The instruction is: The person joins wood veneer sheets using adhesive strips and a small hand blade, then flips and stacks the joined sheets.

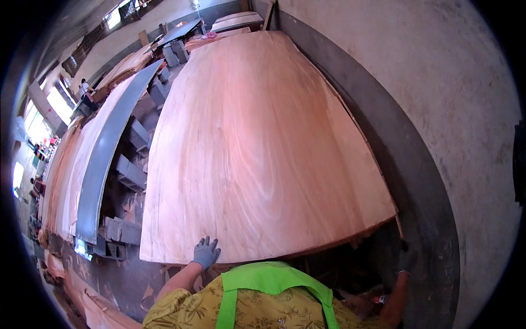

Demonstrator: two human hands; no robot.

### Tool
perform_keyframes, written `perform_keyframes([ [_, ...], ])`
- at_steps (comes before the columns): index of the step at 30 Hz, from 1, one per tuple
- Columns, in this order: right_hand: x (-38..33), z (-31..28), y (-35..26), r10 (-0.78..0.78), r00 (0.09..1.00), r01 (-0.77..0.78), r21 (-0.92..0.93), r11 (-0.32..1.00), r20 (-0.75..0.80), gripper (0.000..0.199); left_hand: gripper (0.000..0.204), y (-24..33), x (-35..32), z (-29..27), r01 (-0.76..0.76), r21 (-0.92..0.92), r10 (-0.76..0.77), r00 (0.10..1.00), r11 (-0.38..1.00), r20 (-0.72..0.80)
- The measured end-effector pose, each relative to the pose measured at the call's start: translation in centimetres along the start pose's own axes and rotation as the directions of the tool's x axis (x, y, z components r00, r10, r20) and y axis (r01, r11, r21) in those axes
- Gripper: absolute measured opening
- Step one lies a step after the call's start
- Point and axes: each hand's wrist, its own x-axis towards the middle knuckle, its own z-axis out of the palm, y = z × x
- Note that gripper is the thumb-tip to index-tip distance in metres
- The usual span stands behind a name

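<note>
A large pinkish-tan wood veneer sheet [246,148] covers the stack in front of me. My left hand [206,253], in a grey glove, lies flat with fingers spread on the sheet's near edge, left of the middle. Past the near right corner, my right hand [406,260] is down in shadow beside the wall, in a dark glove. Its fingers look closed around the lower, dark end of a thin tan stick-like tool [399,226], which reaches up to the sheet's corner. The tool's exact kind is unclear.
A plastered wall [455,93] with a dark lower band runs close along the right. Concrete blocks [131,172] stand to the left, beside a long grey-topped stack [104,170]. Veneer scraps litter the floor. Another person [86,93] stands far left.
</note>
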Motion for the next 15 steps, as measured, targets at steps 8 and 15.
perform_keyframes([
  [8,3.2,3.3,-12.1,-0.174,0.969,0.154,0.118,0.981,0.176,0.039,0.054,0.1,-0.5,0.7,0.01,0.013,-0.01,0.999,1.0,-0.038],
  [15,1.5,16.3,-21.5,-0.207,0.846,-0.264,0.723,0.638,0.491,0.028,0.054,-0.6,-0.1,1.2,0.001,0.06,0.0,1.0,0.998,-0.021],
])
